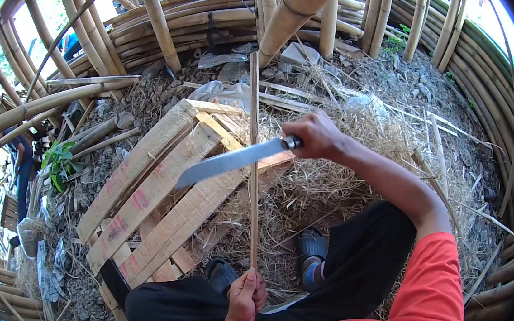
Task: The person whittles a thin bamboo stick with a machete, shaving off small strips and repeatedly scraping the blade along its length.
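L hand [241, 299] has its fingers curled tight round the low end of the strip [254, 223], thumb pressed up along it. R hand [312, 136] is a closed fist on the knife [226, 162] handle, blade pointing off to the person's L. Can't tell if the edge actually touches the wood or just crosses in front of it.

Risk imo: the blade could skate down the strip toward the L fingers if it slips off a knot or bites at a bad angle, b/c the L hand is right in line below. Strip's thin too, nothing visibly bracing the top, so it could whip or twist in the grip. Knees [160, 311] are pretty close as well — a wild swing = bad news.

Strip pos: bottom end's inside the L fingers, the rest sticks up well above them, leaning a bit to the R. R fingers are off to the R of it, not on it, w/ the blade running across its mid-upper part.

Further out: crate [181, 213] on the L, sandals [312, 245] betw the knees, straw [341, 183] on the ground nearby, then bamboo walls [483, 105] all round, approx.
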A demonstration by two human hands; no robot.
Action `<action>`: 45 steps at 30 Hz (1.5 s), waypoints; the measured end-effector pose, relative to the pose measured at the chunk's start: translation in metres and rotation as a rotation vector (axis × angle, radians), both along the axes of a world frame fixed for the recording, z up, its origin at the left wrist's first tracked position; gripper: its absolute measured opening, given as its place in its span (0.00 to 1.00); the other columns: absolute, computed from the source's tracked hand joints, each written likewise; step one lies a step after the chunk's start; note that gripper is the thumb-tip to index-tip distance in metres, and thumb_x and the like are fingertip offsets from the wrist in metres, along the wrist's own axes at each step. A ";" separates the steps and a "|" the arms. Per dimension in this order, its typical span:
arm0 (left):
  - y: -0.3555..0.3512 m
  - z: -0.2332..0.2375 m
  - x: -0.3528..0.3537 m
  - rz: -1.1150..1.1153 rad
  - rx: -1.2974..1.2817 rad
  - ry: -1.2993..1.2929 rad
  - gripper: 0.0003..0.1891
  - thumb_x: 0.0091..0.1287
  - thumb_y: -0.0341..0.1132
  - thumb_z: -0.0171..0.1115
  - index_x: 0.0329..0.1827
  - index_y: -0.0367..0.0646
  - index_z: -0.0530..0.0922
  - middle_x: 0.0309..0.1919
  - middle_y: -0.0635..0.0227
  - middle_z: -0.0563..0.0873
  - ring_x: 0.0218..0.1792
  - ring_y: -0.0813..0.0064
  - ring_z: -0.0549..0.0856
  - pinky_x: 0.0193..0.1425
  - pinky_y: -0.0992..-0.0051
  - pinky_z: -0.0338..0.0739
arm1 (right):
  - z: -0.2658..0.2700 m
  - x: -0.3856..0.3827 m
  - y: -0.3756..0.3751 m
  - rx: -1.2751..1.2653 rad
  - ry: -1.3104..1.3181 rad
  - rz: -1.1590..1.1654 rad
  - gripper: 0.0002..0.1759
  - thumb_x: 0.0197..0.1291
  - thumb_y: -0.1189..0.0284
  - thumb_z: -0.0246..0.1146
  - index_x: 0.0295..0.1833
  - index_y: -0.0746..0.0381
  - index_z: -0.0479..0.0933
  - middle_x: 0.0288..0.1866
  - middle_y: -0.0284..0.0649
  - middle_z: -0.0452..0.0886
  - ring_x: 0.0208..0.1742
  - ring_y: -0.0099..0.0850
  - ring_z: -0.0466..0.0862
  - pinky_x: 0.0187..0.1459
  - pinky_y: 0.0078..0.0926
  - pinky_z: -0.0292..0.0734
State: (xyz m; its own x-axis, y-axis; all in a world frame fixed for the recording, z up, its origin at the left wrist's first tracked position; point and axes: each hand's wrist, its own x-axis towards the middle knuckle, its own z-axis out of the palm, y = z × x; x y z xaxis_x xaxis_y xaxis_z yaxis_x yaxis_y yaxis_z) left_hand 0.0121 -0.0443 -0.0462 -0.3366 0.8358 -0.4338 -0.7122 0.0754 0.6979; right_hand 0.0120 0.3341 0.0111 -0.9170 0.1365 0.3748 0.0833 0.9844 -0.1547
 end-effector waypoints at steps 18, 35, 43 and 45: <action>0.007 -0.003 0.004 -0.062 -0.031 -0.107 0.18 0.77 0.49 0.44 0.31 0.48 0.64 0.14 0.80 0.59 0.12 0.88 0.56 0.12 0.82 0.48 | -0.013 0.007 0.041 -0.013 0.000 -0.275 0.03 0.52 0.76 0.60 0.29 0.59 0.79 0.14 0.37 0.77 0.13 0.29 0.77 0.17 0.30 0.73; -0.002 0.003 0.008 -0.178 0.023 -0.210 0.20 0.77 0.51 0.42 0.30 0.48 0.62 0.14 0.79 0.57 0.12 0.88 0.54 0.12 0.83 0.48 | 0.023 0.015 0.062 0.007 0.052 -0.484 0.05 0.51 0.70 0.62 0.31 0.56 0.83 0.20 0.44 0.82 0.24 0.40 0.84 0.30 0.39 0.79; 0.002 -0.006 0.009 -0.186 -0.028 -0.236 0.20 0.77 0.52 0.43 0.29 0.49 0.61 0.14 0.80 0.56 0.12 0.88 0.53 0.13 0.83 0.49 | -0.006 0.015 0.067 -0.105 0.106 -0.273 0.05 0.57 0.69 0.62 0.30 0.56 0.81 0.14 0.32 0.76 0.13 0.24 0.73 0.18 0.29 0.70; 0.001 -0.009 0.008 -0.168 -0.013 -0.238 0.21 0.75 0.54 0.45 0.29 0.50 0.61 0.13 0.80 0.56 0.11 0.88 0.52 0.12 0.83 0.48 | -0.009 0.015 0.048 0.071 0.039 0.010 0.06 0.56 0.72 0.59 0.29 0.54 0.80 0.12 0.26 0.71 0.11 0.18 0.66 0.14 0.26 0.62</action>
